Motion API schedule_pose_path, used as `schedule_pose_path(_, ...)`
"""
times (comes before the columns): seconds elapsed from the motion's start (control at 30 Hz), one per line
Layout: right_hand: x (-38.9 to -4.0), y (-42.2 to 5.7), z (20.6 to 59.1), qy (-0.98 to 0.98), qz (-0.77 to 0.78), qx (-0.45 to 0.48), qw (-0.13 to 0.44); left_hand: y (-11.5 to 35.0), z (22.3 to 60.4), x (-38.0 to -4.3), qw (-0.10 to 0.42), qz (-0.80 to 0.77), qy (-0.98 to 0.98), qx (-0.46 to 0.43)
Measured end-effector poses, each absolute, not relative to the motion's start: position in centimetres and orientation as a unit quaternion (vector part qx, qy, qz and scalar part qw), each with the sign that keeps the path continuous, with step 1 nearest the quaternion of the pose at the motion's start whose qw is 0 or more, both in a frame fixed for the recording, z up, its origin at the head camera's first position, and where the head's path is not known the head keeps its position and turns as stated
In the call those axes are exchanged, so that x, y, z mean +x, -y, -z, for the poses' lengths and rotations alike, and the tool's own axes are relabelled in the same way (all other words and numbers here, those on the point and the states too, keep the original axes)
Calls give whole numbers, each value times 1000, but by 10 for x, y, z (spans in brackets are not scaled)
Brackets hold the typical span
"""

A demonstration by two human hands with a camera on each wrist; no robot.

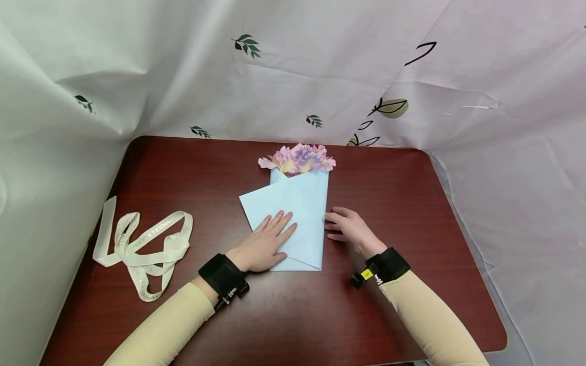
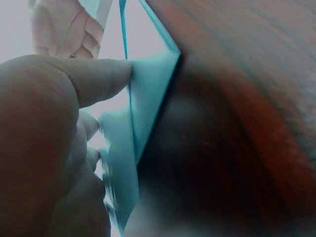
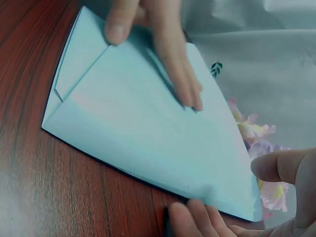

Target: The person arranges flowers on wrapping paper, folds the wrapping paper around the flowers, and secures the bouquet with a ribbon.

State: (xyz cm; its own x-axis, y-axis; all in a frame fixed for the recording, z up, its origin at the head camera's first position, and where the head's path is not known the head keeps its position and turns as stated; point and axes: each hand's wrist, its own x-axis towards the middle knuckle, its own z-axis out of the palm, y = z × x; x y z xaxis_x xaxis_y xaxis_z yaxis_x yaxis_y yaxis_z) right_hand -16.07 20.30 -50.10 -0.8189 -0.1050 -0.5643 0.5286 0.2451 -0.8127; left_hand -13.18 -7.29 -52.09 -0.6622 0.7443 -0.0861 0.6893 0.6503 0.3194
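Note:
Light blue wrapping paper (image 1: pixel 302 203) lies folded on the table around a bunch of pink and purple artificial flowers (image 1: pixel 302 158), whose heads stick out at the top. My left hand (image 1: pixel 263 244) presses flat on the paper's front flap with its fingers spread. In the left wrist view the left thumb (image 2: pixel 106 79) rests along the folded lower edge. Beside the paper's right edge is my right hand (image 1: pixel 352 229), fingers slightly bent and fingertips right at that edge. The right wrist view shows its thumb (image 3: pixel 276 165) above the paper and the fingers low by the side. Stems are hidden inside.
A loosely looped cream ribbon (image 1: pixel 151 244) with printed lettering lies at the left of the dark red wooden table (image 1: pixel 384 183). White cloth (image 1: pixel 183 66) with leaf prints hangs behind the table and at its sides. Both wrists wear black camera bands (image 1: pixel 389 264).

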Motion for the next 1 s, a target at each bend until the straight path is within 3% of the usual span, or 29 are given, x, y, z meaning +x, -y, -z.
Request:
schedule_pose_path(0.57, -156, -174, 509, -637, 702, 152, 281, 77, 535, -134, 174, -172, -891, 382)
schedule_pose_path(1.0, -152, -160, 539, -600, 727, 154, 297, 82, 529, -132, 159, -200, -896, 363)
